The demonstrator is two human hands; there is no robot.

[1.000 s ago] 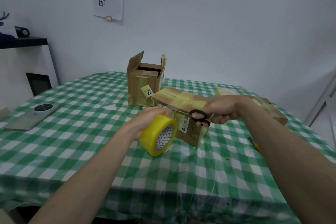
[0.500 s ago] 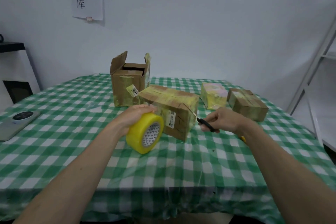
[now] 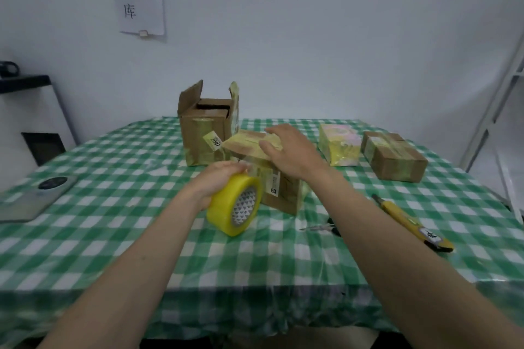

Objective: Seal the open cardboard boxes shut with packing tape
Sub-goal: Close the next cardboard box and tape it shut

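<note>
My left hand (image 3: 217, 181) grips a yellow roll of packing tape (image 3: 234, 204) just in front of a taped cardboard box (image 3: 279, 193) at the table's middle. Flat on that box's top lies my right hand (image 3: 286, 149), fingers straight and pressing the tape down. Behind it stands a taller cardboard box (image 3: 202, 133) with its flaps up and open. The scissors (image 3: 323, 227) lie on the cloth under my right forearm, partly hidden by it.
A yellow utility knife (image 3: 411, 221) lies at the right. Two sealed packages, one yellowish (image 3: 338, 144) and one brown (image 3: 394, 160), sit at the back right. A phone (image 3: 37, 195) rests at the left edge. The green checked tablecloth (image 3: 113, 229) covers the table.
My right hand has put the scissors down on the cloth and moved up onto the box's top. The left hand still holds the tape roll in about the same place.
</note>
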